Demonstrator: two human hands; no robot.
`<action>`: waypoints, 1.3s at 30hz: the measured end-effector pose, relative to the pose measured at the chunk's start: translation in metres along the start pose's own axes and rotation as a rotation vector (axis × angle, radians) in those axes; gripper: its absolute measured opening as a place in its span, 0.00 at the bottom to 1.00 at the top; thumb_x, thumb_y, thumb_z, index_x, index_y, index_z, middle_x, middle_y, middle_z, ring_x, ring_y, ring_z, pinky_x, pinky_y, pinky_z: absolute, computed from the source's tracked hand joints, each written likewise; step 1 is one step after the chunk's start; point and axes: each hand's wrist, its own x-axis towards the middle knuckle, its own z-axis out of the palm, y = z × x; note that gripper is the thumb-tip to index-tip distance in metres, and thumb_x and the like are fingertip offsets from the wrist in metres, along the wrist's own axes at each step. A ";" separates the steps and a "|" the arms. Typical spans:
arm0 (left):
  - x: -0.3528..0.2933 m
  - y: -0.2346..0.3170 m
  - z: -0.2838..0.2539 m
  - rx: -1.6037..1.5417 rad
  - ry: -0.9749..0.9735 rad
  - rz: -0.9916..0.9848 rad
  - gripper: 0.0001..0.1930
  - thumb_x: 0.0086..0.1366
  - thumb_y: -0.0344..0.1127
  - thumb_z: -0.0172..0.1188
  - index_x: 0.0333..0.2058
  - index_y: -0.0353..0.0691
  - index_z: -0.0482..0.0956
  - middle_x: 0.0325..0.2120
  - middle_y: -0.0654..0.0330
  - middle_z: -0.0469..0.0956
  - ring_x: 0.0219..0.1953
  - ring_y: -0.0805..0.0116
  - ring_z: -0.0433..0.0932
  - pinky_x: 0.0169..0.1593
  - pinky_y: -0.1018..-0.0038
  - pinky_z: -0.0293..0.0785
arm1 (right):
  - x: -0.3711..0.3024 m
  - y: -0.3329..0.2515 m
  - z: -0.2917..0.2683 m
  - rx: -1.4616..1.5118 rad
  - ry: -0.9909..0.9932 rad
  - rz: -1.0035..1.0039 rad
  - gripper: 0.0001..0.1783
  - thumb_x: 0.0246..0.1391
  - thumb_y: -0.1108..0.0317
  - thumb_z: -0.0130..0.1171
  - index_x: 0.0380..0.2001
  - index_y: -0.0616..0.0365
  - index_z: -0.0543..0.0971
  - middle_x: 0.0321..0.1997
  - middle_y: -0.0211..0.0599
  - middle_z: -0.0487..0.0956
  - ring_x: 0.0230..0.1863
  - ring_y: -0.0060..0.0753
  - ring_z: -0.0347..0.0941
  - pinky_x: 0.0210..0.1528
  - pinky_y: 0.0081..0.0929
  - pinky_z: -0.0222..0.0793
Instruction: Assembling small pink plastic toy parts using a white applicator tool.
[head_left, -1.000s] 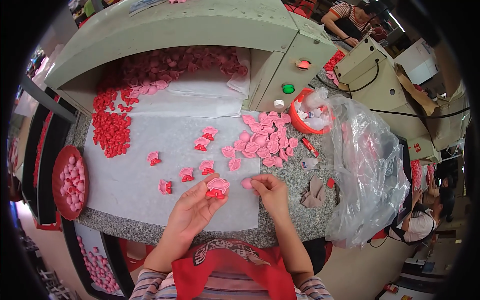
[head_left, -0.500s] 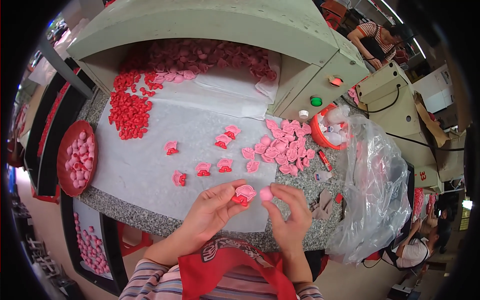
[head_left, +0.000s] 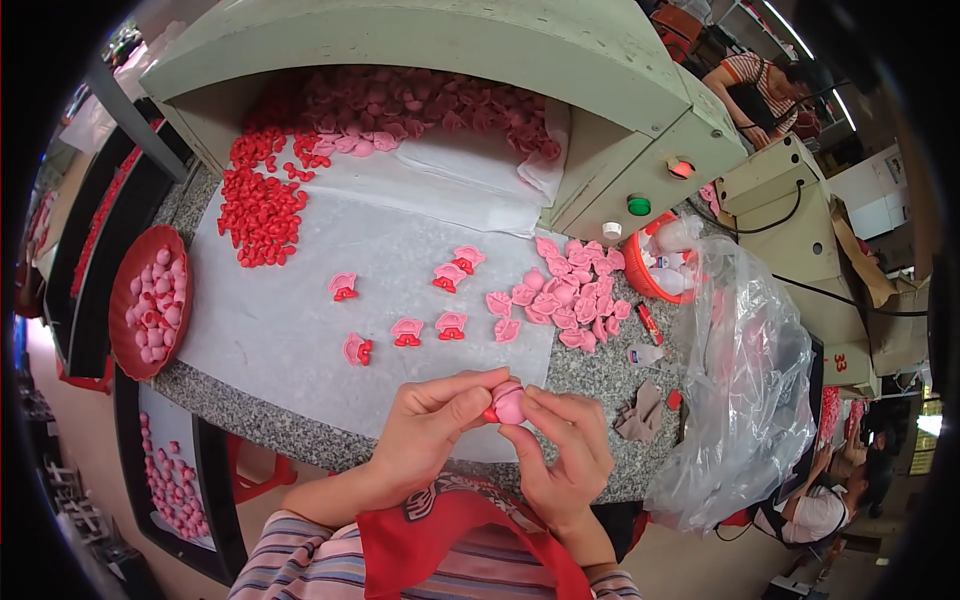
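A stone table (head_left: pixel 270 422) is partly covered by white paper (head_left: pixel 270 340); between the left hand (head_left: pixel 425 430) and the right hand (head_left: pixel 565 458), a pink toy (head_left: pixel 510 404) is pinched by the closed fingertips of both, its edges best kept lined up and pressed evenly

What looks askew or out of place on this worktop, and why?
The frontmost small pink-and-red moulded piece on the white paper sheet sits askew: its red part points right, while the other five pieces have theirs facing roughly frontward.
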 end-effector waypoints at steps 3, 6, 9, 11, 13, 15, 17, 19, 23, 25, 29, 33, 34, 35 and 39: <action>0.000 -0.002 -0.001 0.058 -0.019 0.055 0.14 0.63 0.30 0.50 0.46 0.30 0.72 0.44 0.51 0.73 0.45 0.65 0.73 0.49 0.71 0.69 | -0.002 0.001 0.001 0.014 0.007 0.002 0.18 0.31 0.78 0.67 0.33 0.62 0.78 0.35 0.40 0.77 0.34 0.37 0.71 0.36 0.28 0.68; 0.001 -0.004 -0.003 0.157 -0.063 0.156 0.14 0.63 0.29 0.50 0.46 0.30 0.72 0.44 0.51 0.72 0.47 0.64 0.71 0.50 0.71 0.67 | -0.005 0.002 0.003 0.023 0.021 0.001 0.19 0.31 0.79 0.67 0.33 0.62 0.77 0.35 0.41 0.77 0.34 0.38 0.71 0.37 0.29 0.68; 0.000 -0.006 -0.002 0.242 -0.080 0.245 0.14 0.62 0.28 0.50 0.47 0.31 0.72 0.45 0.50 0.71 0.47 0.64 0.70 0.51 0.71 0.66 | -0.008 0.004 0.003 0.024 0.037 -0.014 0.19 0.31 0.79 0.66 0.34 0.62 0.77 0.36 0.41 0.77 0.34 0.38 0.71 0.36 0.29 0.67; -0.002 -0.005 0.001 0.305 -0.088 0.307 0.14 0.62 0.26 0.49 0.47 0.32 0.72 0.44 0.50 0.72 0.47 0.65 0.70 0.51 0.72 0.66 | -0.010 0.005 0.004 0.033 0.051 -0.014 0.19 0.31 0.79 0.66 0.34 0.61 0.77 0.36 0.42 0.77 0.34 0.38 0.71 0.36 0.29 0.67; -0.003 -0.004 0.002 0.353 -0.102 0.336 0.14 0.62 0.26 0.49 0.47 0.32 0.72 0.44 0.51 0.71 0.47 0.65 0.69 0.50 0.72 0.66 | -0.011 0.005 0.004 0.042 0.065 -0.015 0.19 0.32 0.79 0.66 0.34 0.61 0.77 0.36 0.42 0.76 0.34 0.39 0.71 0.36 0.30 0.67; -0.005 -0.001 0.004 0.400 -0.118 0.365 0.14 0.62 0.25 0.48 0.47 0.32 0.72 0.45 0.51 0.71 0.48 0.65 0.69 0.50 0.73 0.66 | -0.011 0.006 0.002 0.043 0.069 -0.007 0.19 0.32 0.78 0.67 0.34 0.60 0.77 0.36 0.43 0.76 0.34 0.38 0.71 0.36 0.30 0.67; -0.007 0.001 0.008 0.439 -0.124 0.365 0.14 0.63 0.25 0.47 0.48 0.32 0.72 0.45 0.51 0.70 0.47 0.66 0.69 0.49 0.73 0.66 | -0.011 0.007 0.001 0.035 0.081 -0.014 0.19 0.32 0.77 0.67 0.34 0.59 0.78 0.36 0.40 0.76 0.33 0.38 0.70 0.34 0.28 0.67; -0.007 0.002 0.007 0.455 -0.130 0.354 0.15 0.63 0.25 0.47 0.48 0.32 0.71 0.45 0.52 0.69 0.47 0.66 0.69 0.49 0.73 0.66 | -0.011 0.006 0.000 0.029 0.094 -0.022 0.18 0.33 0.75 0.68 0.34 0.58 0.78 0.37 0.37 0.77 0.32 0.37 0.70 0.32 0.27 0.68; -0.007 0.002 0.007 0.468 -0.131 0.341 0.14 0.63 0.25 0.46 0.48 0.31 0.71 0.44 0.53 0.69 0.46 0.67 0.69 0.49 0.74 0.66 | -0.013 0.007 0.000 0.019 0.088 -0.025 0.19 0.32 0.75 0.68 0.34 0.58 0.79 0.37 0.37 0.77 0.31 0.37 0.70 0.32 0.27 0.68; -0.007 0.001 0.007 0.460 -0.131 0.335 0.15 0.63 0.26 0.46 0.48 0.31 0.71 0.44 0.53 0.69 0.46 0.67 0.69 0.49 0.74 0.66 | -0.014 0.007 0.000 0.016 0.093 -0.023 0.19 0.32 0.75 0.68 0.34 0.58 0.79 0.37 0.37 0.77 0.31 0.37 0.70 0.32 0.27 0.68; -0.007 -0.002 0.005 0.449 -0.132 0.328 0.15 0.63 0.26 0.46 0.48 0.31 0.71 0.44 0.53 0.69 0.46 0.67 0.69 0.49 0.74 0.65 | -0.014 0.005 -0.002 0.006 0.095 -0.031 0.19 0.32 0.74 0.69 0.34 0.57 0.79 0.37 0.37 0.77 0.31 0.37 0.70 0.32 0.27 0.68; -0.007 -0.001 0.005 0.485 -0.139 0.328 0.15 0.64 0.26 0.47 0.48 0.31 0.71 0.44 0.53 0.69 0.46 0.66 0.69 0.50 0.73 0.66 | -0.013 0.004 -0.002 -0.010 0.086 -0.031 0.19 0.31 0.74 0.69 0.34 0.57 0.79 0.36 0.36 0.77 0.31 0.37 0.70 0.31 0.27 0.68; -0.008 0.000 0.006 0.493 -0.144 0.348 0.15 0.64 0.27 0.47 0.48 0.32 0.71 0.44 0.53 0.69 0.46 0.66 0.69 0.49 0.73 0.66 | -0.014 0.004 -0.002 -0.010 0.086 -0.031 0.19 0.31 0.74 0.69 0.34 0.57 0.79 0.36 0.36 0.77 0.31 0.37 0.70 0.31 0.27 0.68; -0.008 0.000 0.006 0.502 -0.150 0.369 0.15 0.64 0.27 0.47 0.49 0.32 0.71 0.45 0.53 0.69 0.46 0.66 0.69 0.49 0.74 0.66 | -0.015 0.005 -0.002 -0.015 0.087 -0.039 0.19 0.31 0.74 0.69 0.34 0.57 0.79 0.36 0.36 0.77 0.31 0.37 0.70 0.31 0.27 0.68; -0.009 0.002 0.007 0.566 -0.154 0.398 0.15 0.63 0.27 0.47 0.49 0.32 0.70 0.45 0.52 0.69 0.46 0.66 0.69 0.47 0.74 0.67 | -0.014 0.005 -0.001 -0.038 0.093 -0.069 0.20 0.32 0.73 0.69 0.34 0.57 0.79 0.37 0.37 0.77 0.31 0.36 0.69 0.31 0.27 0.68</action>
